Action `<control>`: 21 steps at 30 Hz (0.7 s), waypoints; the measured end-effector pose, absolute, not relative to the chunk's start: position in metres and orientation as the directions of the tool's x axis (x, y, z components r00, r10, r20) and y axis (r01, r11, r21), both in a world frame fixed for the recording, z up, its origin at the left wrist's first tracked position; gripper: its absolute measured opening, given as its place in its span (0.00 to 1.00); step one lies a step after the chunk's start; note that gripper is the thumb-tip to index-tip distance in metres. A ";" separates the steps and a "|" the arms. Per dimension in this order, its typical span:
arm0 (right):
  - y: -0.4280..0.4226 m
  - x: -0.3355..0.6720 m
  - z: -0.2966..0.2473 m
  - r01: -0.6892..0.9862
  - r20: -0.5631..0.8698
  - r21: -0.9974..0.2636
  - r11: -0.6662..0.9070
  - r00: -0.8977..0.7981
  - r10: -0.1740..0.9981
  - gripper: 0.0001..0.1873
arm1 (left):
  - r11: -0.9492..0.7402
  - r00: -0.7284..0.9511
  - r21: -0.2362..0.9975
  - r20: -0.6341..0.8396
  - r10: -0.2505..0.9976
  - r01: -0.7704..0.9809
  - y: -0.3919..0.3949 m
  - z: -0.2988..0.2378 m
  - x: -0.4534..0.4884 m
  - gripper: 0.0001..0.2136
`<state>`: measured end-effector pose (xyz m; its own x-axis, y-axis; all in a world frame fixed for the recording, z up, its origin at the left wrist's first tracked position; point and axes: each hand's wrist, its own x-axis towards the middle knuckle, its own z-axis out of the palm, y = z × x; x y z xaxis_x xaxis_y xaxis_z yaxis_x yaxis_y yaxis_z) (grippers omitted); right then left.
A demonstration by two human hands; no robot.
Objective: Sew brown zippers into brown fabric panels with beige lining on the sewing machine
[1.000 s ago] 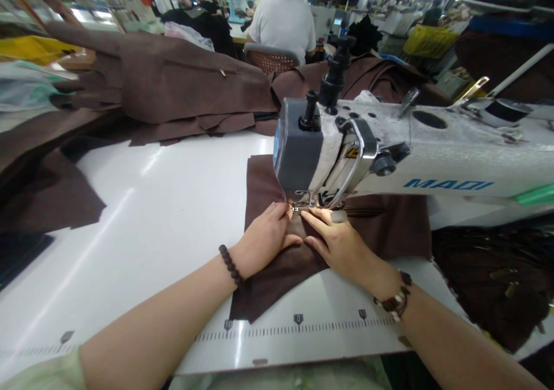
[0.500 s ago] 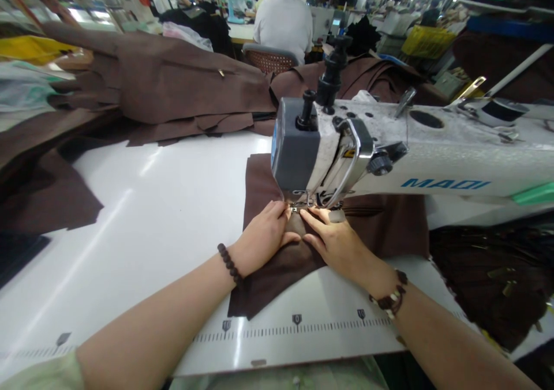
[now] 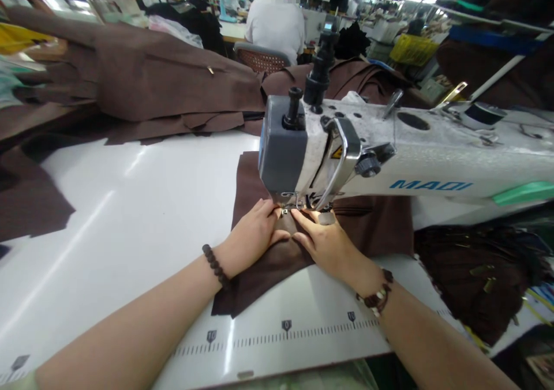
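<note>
A dark brown fabric piece [image 3: 264, 266] lies on the white table [image 3: 130, 217] under the head of a white and grey sewing machine [image 3: 389, 153]. My left hand [image 3: 253, 237] lies on the fabric just left of the presser foot [image 3: 285, 210], fingers together and pressing down. My right hand [image 3: 324, 243] presses the fabric just right of the foot, fingers stretched toward the needle. Both hands nearly touch each other. Each wrist wears a bead bracelet.
A heap of brown fabric pieces [image 3: 151, 84] covers the far left of the table. More dark pieces with gold zips [image 3: 476, 274] lie at the right. A printed ruler [image 3: 285, 335] runs along the table's near edge. A person in a white shirt [image 3: 277, 23] sits at the back.
The view has shifted slightly, so everything sits a little further left in frame. My hands stay pressed on the fabric at the presser foot.
</note>
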<state>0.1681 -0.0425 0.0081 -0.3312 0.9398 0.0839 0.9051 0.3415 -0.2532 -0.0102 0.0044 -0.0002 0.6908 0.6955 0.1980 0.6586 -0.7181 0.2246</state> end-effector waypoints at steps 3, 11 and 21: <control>-0.041 0.167 0.009 0.910 0.084 -0.249 0.331 -0.320 0.944 0.22 | -0.727 0.699 0.220 0.201 0.687 0.651 0.006 -0.001 -0.011 0.16; -0.043 0.169 0.005 0.918 0.111 -0.210 0.335 -0.318 0.942 0.23 | -0.745 0.711 0.205 0.224 0.667 0.634 0.007 -0.003 -0.013 0.17; -0.046 0.183 0.071 0.902 -0.211 -0.069 0.426 -0.431 0.877 0.19 | -0.817 0.800 0.082 0.171 0.575 0.570 0.013 0.016 -0.024 0.10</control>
